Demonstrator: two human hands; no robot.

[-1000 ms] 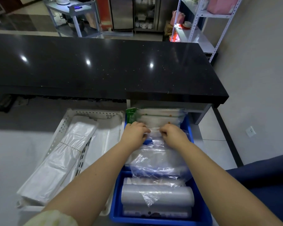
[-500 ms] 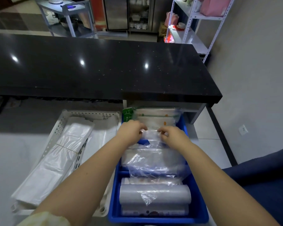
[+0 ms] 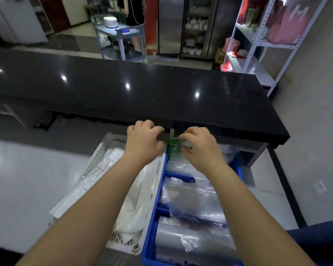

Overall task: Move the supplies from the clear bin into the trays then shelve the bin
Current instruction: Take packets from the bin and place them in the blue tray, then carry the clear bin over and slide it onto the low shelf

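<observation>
Pinching glossy green-edged packet [image 3: 173,148] with right hand [image 3: 199,145] above blue plastic tray [image 3: 152,217]; curling left hand [image 3: 143,140], grasp unclear; lettering blurring unreadably.

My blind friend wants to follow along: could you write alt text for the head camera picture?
A person's right hand pinches a green-edged packet at the far end of a blue tray of clear plastic bags, under a black counter. The left hand is curled beside it. A white tray lies to the left.
</observation>
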